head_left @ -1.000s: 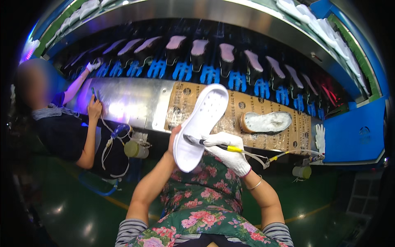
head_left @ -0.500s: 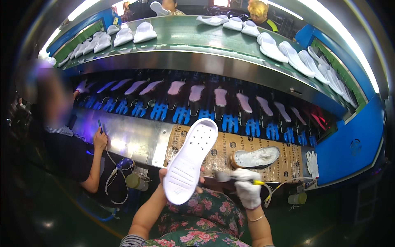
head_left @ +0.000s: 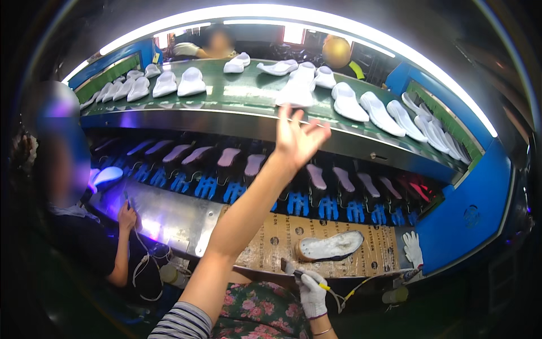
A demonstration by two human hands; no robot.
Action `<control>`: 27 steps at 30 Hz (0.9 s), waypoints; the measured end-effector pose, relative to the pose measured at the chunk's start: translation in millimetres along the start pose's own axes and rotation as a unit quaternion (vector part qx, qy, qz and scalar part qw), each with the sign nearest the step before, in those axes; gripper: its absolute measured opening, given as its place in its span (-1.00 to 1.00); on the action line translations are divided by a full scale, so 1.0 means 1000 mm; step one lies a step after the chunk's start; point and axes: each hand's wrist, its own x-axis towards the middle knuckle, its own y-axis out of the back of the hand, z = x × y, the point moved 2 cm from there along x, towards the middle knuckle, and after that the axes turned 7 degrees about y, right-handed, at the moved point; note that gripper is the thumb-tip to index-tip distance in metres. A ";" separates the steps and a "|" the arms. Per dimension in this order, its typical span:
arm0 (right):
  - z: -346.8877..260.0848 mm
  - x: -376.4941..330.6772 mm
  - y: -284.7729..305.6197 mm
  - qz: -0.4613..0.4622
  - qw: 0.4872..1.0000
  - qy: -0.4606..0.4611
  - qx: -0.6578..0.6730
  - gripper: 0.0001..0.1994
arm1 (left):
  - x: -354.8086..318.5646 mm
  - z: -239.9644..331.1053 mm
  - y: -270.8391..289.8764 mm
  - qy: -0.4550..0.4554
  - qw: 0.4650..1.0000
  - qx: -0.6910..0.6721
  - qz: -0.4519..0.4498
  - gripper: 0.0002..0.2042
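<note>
Fingers (head_left: 284, 114), left hand (head_left: 293, 142), wide apart near sole (head_left: 296, 94)

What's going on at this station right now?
The person's bare left hand is stretched up to the green belt, open at the near end of a white sole; contact is hard to tell. The gloved right hand holds a brush near the bench's front edge. A white-topped shoe piece lies on the cardboard. A co-worker is at the left.

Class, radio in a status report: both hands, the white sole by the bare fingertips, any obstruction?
Left hand open below white sole, contact unclear. Gloved right hand gripping brush. Sole at near edge of green belt. Other soles alongside; no obstruction visible.
</note>
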 end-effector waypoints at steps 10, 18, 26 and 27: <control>-0.013 0.002 0.015 0.018 1.000 0.020 0.002 -0.80 | 0.092 0.085 0.018 -0.381 0.509 0.760 0.139 0.09; -0.018 -0.001 0.010 0.039 0.998 0.043 -0.030 -0.74 | 0.126 0.066 0.012 -0.297 0.489 0.815 0.091 0.22; -0.011 0.014 -0.007 0.068 0.996 0.043 -0.041 -0.75 | 0.082 0.238 0.052 -0.432 0.159 0.811 0.361 0.11; -0.010 0.016 -0.012 0.065 0.996 0.042 -0.046 -0.75 | 0.074 0.254 0.055 -0.426 0.131 0.813 0.374 0.12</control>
